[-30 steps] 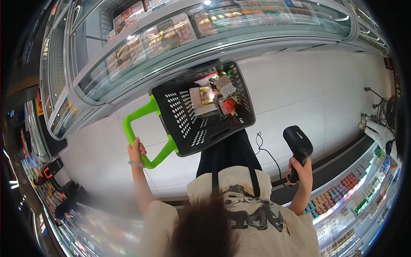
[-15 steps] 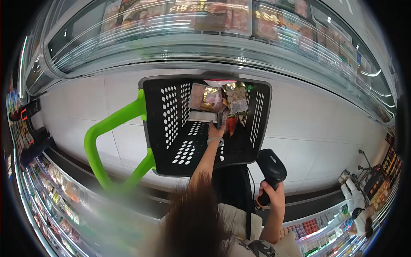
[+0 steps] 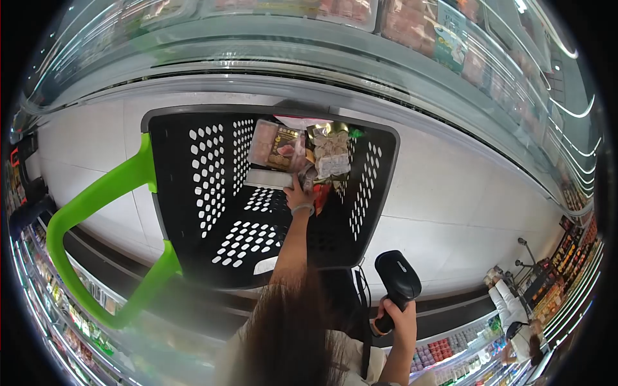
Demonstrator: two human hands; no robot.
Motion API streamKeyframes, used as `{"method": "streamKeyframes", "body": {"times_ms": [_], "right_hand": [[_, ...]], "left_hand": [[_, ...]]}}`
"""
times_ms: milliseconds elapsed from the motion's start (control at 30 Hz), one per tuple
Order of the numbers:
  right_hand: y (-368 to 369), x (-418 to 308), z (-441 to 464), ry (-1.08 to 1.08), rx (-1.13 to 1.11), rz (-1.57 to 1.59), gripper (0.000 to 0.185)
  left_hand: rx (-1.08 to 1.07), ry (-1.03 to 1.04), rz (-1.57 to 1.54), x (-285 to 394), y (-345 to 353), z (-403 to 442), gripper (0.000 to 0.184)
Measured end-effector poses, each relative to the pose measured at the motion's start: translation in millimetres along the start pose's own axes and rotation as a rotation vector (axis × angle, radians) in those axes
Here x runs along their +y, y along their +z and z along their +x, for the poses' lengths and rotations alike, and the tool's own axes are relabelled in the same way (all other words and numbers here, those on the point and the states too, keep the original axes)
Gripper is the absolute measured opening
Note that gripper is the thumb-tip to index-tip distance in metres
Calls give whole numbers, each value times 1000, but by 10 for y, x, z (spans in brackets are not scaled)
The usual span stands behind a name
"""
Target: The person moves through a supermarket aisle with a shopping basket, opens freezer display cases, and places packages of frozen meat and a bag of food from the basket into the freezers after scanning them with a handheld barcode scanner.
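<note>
Our left hand (image 3: 300, 194) has left the green handle (image 3: 59, 238) for the flat pack (image 3: 267, 179) in the basket (image 3: 172, 174); whether it grips, we cannot tell. Our right hand (image 3: 404, 316) clasps the scanner (image 3: 398, 275). The pack seems light, slick, fairly stiff, best held by its edges.

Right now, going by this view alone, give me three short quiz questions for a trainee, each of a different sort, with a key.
1. Multiple choice: what is the right hand holding?
A) a plastic bottle
B) a black handheld scanner
C) a meat tray
2. Fill in the blank: the black basket has a ____ handle.
3. True or false: the left hand is gripping that handle.

Key: 1. B. 2. green. 3. False; it is inside the basket, at the packages.
</note>
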State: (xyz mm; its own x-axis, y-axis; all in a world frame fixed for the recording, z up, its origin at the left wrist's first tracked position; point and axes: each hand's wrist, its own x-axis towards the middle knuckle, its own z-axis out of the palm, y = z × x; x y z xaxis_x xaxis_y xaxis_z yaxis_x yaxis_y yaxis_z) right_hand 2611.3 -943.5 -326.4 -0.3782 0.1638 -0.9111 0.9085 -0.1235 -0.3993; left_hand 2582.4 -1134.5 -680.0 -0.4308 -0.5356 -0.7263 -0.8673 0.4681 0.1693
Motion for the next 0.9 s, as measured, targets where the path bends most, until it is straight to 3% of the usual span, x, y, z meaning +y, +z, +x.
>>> {"method": "streamKeyframes", "body": {"times_ms": [167,267,367,433,567,700,900], "right_hand": [[72,20,16,-11,-3,-23,17],[116,25,-31,-21,-6,-17,16],[171,73,-45,-39,-8,-17,15],[173,119,-117,-39,12,-25,15],[244,159,-305,-15,28,-27,14],[320,-29,-729,-98,-17,-9,16],[307,-463,-1428,-354,-70,26,20]], "left_hand": [[129,-17,48,6,112,-51,84],[234,-16,86,-23,183,-62,68],[389,116,129,-156,167,-88,56],[364,226,161,-219,5,-170,56],[281,279,186,-224,-569,-438,57],[332,276,-95,-170,-1384,-929,57],[275,456,-241,-234,-3044,-1828,61]]}}
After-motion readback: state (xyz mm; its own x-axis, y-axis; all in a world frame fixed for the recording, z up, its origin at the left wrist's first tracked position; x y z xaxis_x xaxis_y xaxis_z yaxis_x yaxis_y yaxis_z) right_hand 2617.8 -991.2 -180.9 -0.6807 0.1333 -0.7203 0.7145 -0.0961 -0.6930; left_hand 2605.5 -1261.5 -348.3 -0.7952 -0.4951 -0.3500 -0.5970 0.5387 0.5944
